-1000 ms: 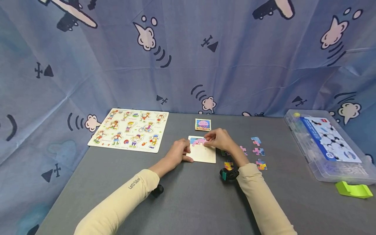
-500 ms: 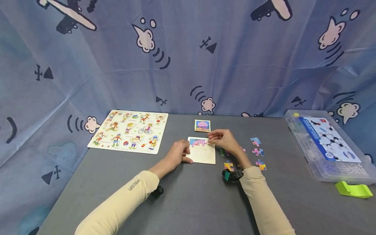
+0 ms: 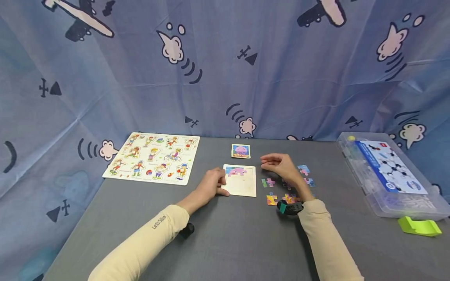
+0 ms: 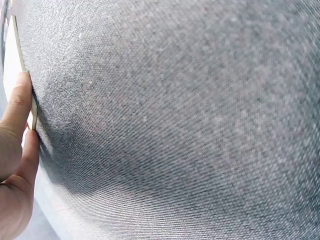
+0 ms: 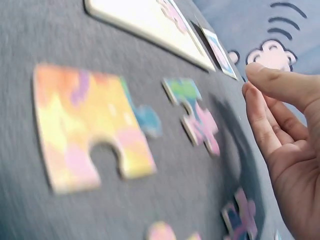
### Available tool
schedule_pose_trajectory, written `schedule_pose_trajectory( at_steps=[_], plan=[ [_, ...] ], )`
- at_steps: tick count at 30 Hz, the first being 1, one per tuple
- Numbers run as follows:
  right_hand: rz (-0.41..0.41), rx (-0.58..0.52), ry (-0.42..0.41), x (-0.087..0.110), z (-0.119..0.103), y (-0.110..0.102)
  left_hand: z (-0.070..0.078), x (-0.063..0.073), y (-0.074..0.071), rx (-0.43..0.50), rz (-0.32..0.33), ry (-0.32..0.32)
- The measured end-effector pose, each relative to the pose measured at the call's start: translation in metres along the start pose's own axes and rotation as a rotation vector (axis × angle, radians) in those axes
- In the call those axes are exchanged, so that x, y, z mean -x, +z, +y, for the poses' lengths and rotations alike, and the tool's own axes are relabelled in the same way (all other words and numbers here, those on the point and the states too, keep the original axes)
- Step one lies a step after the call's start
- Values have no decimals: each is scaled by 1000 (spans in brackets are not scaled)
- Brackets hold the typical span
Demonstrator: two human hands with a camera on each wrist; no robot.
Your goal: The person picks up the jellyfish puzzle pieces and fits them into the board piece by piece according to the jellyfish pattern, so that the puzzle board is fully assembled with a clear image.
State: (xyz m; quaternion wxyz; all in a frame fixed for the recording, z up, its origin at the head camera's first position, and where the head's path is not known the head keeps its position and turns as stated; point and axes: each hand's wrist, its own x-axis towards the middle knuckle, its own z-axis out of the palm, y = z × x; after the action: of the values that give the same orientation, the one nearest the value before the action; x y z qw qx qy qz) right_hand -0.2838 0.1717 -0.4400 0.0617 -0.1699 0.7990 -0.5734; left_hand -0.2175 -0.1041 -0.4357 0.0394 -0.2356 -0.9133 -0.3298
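Blue printed curtain (image 3: 140, 82) behind, grey cloth-topped table (image 3: 218, 238) in front. Change: right hand (image 3: 281, 167) has pulled off the top-right corner of the square pale wooden puzzle tray (image 3: 242, 187) and moved right, now above the table near the loose pieces. Right grip: thumb and fingertips close together, relaxed; the right wrist view shows nothing between them. Left hand (image 3: 209, 185) hasn't shifted: thumb and fingers hold the tray's near-left corner. Tray lies flat, just below the small square pink-octopus picture card (image 3: 240, 151). Inside it, a blue-and-pink jigsaw strip (image 3: 236, 171) sits at top left, looks like two joined pieces; top-right corner and everything below are bare wood. Meaning: my read is that work on the strip has paused, right hand is free, and most of the picture is left to build. Loose stock is right of the tray: green-and-pink jigsaw piece (image 3: 268, 182) near it, yellow-orange jigsaw piece (image 3: 272, 200) below that, blue jigsaw piece (image 3: 304, 169) beyond the hand. Right forearm covers part of the group, so can't give a firm count.
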Motion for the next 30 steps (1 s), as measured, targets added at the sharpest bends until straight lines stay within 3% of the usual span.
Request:
schedule_pose_trajectory(
  at_steps=[15, 23, 30],
  plan=[
    [103, 64, -33, 26, 11, -58, 0, -1, -2, -17, -1, 9],
    [118, 18, -43, 39, 24, -88, 0, 0, -3, -20, 0, 2],
    [137, 129, -63, 50, 33, -103, 2, 1, -3, 3, -3, -3]
  ],
)
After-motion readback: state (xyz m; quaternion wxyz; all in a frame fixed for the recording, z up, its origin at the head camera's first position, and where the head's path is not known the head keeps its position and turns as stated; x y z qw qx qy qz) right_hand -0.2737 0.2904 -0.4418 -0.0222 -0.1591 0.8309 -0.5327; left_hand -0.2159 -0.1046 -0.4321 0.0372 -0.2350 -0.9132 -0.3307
